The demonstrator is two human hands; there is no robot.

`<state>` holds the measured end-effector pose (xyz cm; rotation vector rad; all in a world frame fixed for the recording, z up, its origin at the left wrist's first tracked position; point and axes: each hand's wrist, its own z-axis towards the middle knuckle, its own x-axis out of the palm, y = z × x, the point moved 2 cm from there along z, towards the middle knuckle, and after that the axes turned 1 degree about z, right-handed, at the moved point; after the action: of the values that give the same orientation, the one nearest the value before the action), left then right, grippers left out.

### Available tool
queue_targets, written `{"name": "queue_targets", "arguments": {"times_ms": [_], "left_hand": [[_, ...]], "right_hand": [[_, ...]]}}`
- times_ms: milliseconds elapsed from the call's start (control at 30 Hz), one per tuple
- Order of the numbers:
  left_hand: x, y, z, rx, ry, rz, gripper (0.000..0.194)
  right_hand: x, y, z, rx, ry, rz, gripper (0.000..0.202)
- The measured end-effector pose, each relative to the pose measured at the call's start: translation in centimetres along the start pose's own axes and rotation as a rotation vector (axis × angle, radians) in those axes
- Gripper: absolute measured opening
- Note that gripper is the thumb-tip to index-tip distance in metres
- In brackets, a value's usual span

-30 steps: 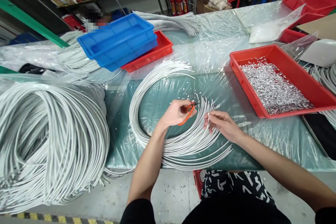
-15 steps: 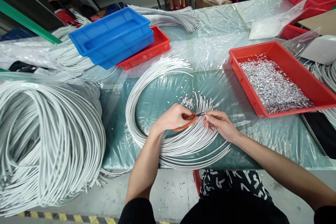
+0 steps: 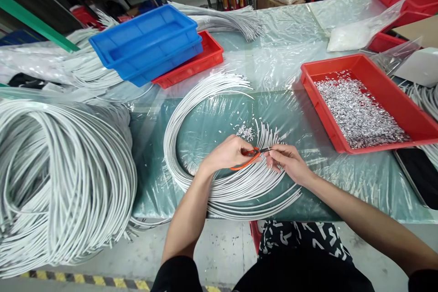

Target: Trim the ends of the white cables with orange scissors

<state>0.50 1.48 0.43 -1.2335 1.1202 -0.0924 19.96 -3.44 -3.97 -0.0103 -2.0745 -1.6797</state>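
Note:
My left hand (image 3: 232, 153) is closed on orange-handled pliers (image 3: 251, 159), whose dark jaws point right toward my other hand. With thumb and fingers pinched, my right hand (image 3: 286, 160) holds the end of a white cable right at the jaw tips; the end itself is mostly hidden by the fingers. Below both hands, a curved bundle of white cables (image 3: 173, 146) lies on the plastic-covered table, its cut ends fanned out behind and to the right. A little pile of silvery-white scraps (image 3: 245, 132) sits just beyond the pliers.
A red tray (image 3: 337, 139) of silvery bits stands at right, near a black phone (image 3: 419, 175). Stacked blue trays (image 3: 147, 39) rest on another red tray (image 3: 195, 66) at back left. A large cable coil (image 3: 68, 178) fills the left. A bag of white pieces (image 3: 349, 36) lies at back right.
The pliers and my left hand have shifted slightly right, with the jaws closer to the fingers of my right hand. The camera view has also moved a little.

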Motion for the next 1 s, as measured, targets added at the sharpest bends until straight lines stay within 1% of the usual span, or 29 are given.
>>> {"name": "queue_targets", "arguments": {"times_ms": [133,300,467,633,800,900,1000], "left_hand": [[0.03,-0.02,0.03,0.023,-0.006,-0.014,0.051],[0.09,-0.06,0.10,0.006,-0.002,-0.015,0.051],[0.06,-0.17,0.04,-0.007,-0.016,0.004,0.049],[0.04,-0.19,0.01,0.023,0.009,-0.010,0.050],[0.22,-0.02,0.12,0.007,0.025,-0.020,0.050],[0.33,0.04,0.13,0.013,0.018,-0.007,0.051],[0.35,0.05,0.12,0.023,-0.001,-0.003,0.050]], "right_hand": [[0.14,0.16,-0.04,-0.001,-0.023,-0.018,0.031],[0.15,0.21,-0.14,-0.052,-0.078,-0.078,0.034],[0.14,0.42,-0.21,-0.090,-0.105,-0.131,0.030],[0.26,0.49,-0.22,-0.096,-0.091,-0.141,0.031],[0.29,0.41,-0.24,-0.080,-0.074,-0.132,0.033],[0.08,0.20,-0.14,-0.052,-0.064,-0.146,0.038],[-0.26,0.03,0.03,-0.015,-0.045,-0.143,0.039]]}}
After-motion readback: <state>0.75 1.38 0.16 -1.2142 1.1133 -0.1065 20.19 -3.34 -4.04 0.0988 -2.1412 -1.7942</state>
